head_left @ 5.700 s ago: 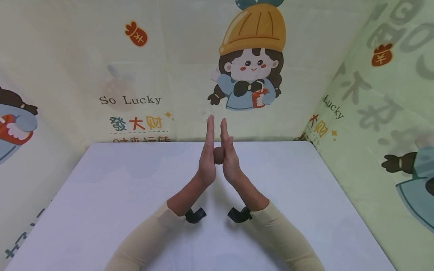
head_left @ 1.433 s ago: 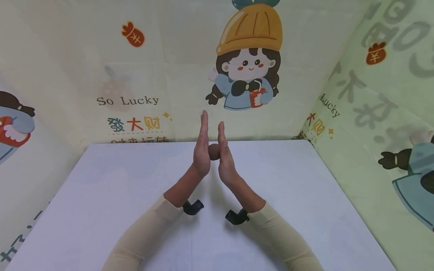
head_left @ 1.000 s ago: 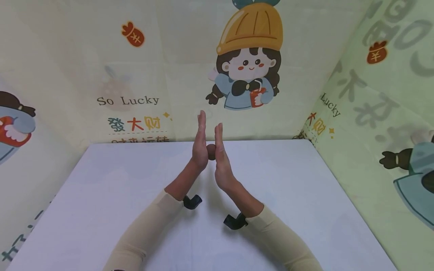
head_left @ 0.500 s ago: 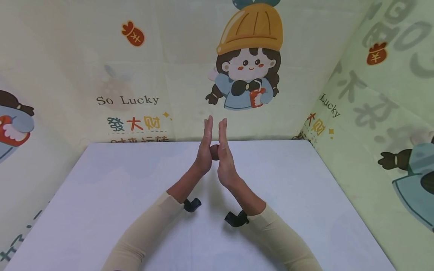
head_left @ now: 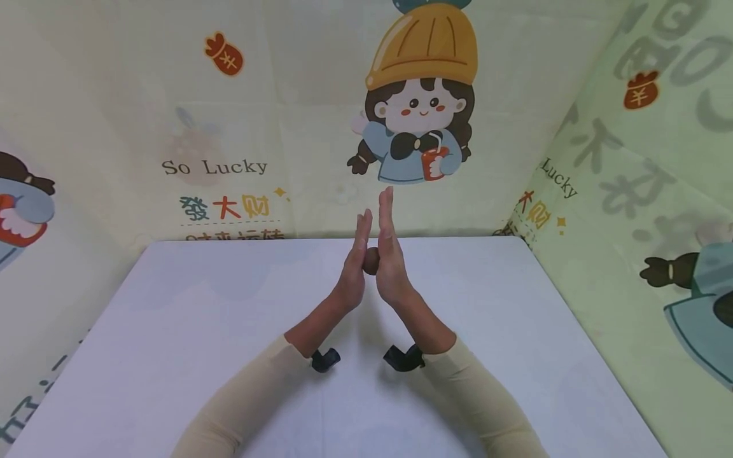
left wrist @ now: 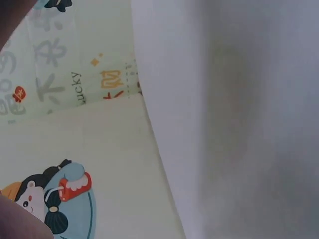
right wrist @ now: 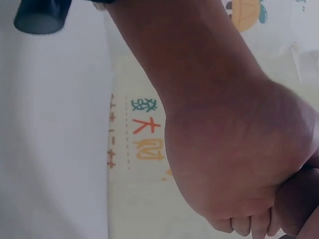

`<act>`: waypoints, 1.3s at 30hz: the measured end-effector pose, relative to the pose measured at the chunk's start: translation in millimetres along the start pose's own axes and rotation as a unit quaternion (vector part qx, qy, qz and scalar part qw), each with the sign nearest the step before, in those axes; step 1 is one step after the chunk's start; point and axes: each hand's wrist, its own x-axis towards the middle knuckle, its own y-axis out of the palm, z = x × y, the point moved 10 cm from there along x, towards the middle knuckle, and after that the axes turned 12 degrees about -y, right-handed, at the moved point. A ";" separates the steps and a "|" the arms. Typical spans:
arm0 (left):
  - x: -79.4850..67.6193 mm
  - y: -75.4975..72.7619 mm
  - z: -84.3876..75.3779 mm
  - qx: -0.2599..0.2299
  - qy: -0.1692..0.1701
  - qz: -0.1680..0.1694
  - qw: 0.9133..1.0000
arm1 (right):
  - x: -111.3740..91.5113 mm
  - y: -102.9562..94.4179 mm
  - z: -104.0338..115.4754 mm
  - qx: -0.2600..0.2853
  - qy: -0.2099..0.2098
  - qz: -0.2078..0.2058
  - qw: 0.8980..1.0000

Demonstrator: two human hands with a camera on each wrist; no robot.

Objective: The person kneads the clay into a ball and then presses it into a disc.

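A small brown ball (head_left: 371,261), smooth and round, sits between two facing palms above the table in the head view. My left hand (head_left: 352,273) presses it from the left, fingers straight and pointing away from me. From the other side my right hand (head_left: 392,264) presses flat against it, its fingertips reaching farther forward than the left ones. The right wrist view shows the dark ball (right wrist: 298,200) low at the right edge, beside a hand and forearm filling the middle. Only bits of skin enter the left wrist view, where the ball is hidden.
A white table (head_left: 217,331) spreads beneath both forearms. Dark wrist cameras (head_left: 326,360) stick out inward under the cuffs of light sleeves (head_left: 252,394). A printed cloth (head_left: 315,114) with cartoon figures and lettering stands behind the table and along its sides.
Over the last second the palms slide against each other: my right hand moves forward and my left hand back. The ball shifts slightly right between them. Earlier the left fingertips reached farther.
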 end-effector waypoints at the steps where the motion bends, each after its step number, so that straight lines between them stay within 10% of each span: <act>1: -1.9 1.6 -1.5 0.000 0.002 0.002 1.000 | 0.8 -1.5 -0.7 0.000 0.002 -0.002 1.000; 23: -24.8 8.3 -66.3 -0.033 0.105 -0.004 0.994 | -6.9 -5.1 -24.2 0.093 0.044 -0.001 0.995; 39: -7.1 -17.0 -64.8 -0.083 0.049 -0.052 0.994 | -17.3 11.6 -15.4 0.053 0.022 0.016 0.998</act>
